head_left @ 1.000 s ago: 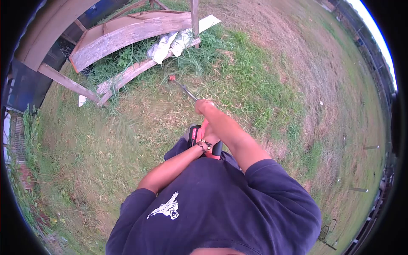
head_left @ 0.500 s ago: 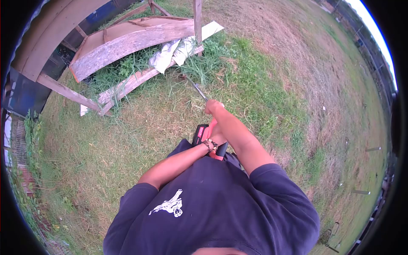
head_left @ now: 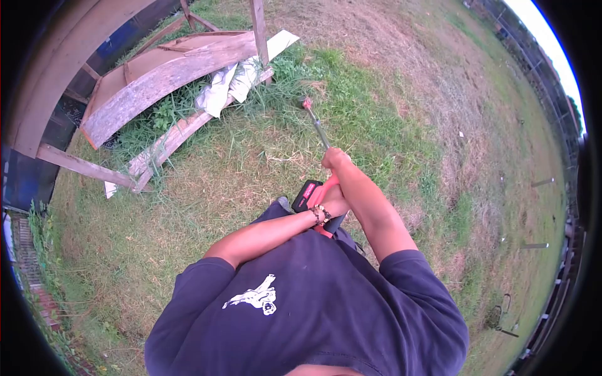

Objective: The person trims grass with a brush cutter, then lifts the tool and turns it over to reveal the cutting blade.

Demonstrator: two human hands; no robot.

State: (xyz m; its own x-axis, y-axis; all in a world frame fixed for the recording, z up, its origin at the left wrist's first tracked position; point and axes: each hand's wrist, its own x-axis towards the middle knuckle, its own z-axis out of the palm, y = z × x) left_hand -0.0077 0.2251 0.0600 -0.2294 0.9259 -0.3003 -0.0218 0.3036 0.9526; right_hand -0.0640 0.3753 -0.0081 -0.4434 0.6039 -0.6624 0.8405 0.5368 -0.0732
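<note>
A cordless string trimmer (head_left: 320,130) with a grey shaft, a red body and a black battery pack (head_left: 307,195) slants forward from my waist. My right hand (head_left: 337,158) is wrapped round the shaft at its near part. Lower down, close to my belly, my left hand (head_left: 335,199) is closed on the red rear handle, partly hidden behind my right forearm; a beaded bracelet circles that wrist. The red trimmer head (head_left: 305,102) is low over the green grass, to the right of the wooden frame.
At the upper left, a wooden structure with a curved plank (head_left: 169,81) stands over tall grass (head_left: 164,115). White cloth (head_left: 219,91) drapes over its low beam (head_left: 182,131). A post (head_left: 259,31) rises near the trimmer head. Short pipes (head_left: 535,245) stick out at the right.
The trimmer head has swung right, away from the white cloth and low beam, and now shows over the grass. Both hands keep their grip. The view has shifted slightly right.
</note>
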